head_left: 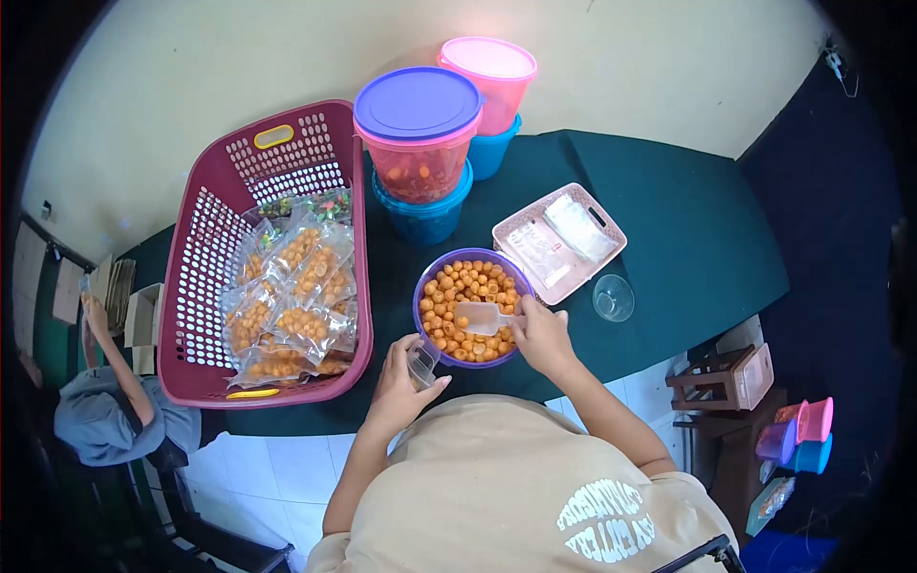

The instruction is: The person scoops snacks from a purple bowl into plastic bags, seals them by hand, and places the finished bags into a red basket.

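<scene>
A purple tub (418, 304) full of round orange snack balls (473, 279) stands in front of me near the table's front edge. My right hand (543, 336) is closed on a whitish scoop (484, 318), whose blade lies among the balls. A ball or so shows at the scoop's tip. My left hand (399, 387) is wrapped round a small clear plastic cup (422, 363) beside the tub's lower left rim. The cup is tilted and looks empty.
A maroon basket (174, 315) with several snack bags (304, 277) stands left. Behind are stacked lidded tubs (418, 103). A pink tray (535, 282) with plastic bags and a clear cup (613, 298) lie right. Another person (119, 411) is at far left; stools (721, 377) stand right.
</scene>
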Demonstrator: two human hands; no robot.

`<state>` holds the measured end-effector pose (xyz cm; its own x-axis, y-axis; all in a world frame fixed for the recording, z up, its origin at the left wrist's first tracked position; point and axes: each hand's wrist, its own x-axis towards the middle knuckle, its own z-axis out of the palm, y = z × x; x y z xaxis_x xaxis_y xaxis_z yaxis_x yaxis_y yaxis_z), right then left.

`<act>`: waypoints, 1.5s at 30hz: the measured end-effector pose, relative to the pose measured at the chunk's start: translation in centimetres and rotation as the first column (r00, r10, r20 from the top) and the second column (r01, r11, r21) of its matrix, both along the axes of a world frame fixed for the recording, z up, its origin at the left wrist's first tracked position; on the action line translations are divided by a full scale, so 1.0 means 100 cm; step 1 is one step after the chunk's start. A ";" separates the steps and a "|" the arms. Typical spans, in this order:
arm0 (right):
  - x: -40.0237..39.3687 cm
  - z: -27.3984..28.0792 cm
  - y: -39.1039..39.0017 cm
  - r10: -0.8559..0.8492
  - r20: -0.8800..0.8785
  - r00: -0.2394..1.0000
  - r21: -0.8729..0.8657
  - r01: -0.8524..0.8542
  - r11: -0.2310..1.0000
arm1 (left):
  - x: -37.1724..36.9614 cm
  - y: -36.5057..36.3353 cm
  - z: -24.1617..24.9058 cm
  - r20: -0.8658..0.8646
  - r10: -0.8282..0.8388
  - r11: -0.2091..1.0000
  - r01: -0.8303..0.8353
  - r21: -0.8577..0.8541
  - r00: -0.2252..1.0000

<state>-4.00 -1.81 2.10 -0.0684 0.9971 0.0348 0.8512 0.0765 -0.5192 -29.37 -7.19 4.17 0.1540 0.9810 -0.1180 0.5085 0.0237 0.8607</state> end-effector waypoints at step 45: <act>-0.003 0.086 0.002 0.066 -0.288 0.955 0.016 -0.064 0.998 | 0.025 -0.008 -0.007 -0.086 0.086 0.950 -0.056 0.306 0.993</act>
<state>-4.28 -1.64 10.66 -0.1196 0.9904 0.0690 0.6587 0.1311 -0.7409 -26.88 -8.03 3.50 0.0854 0.9809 0.1749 0.5964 -0.1910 0.7796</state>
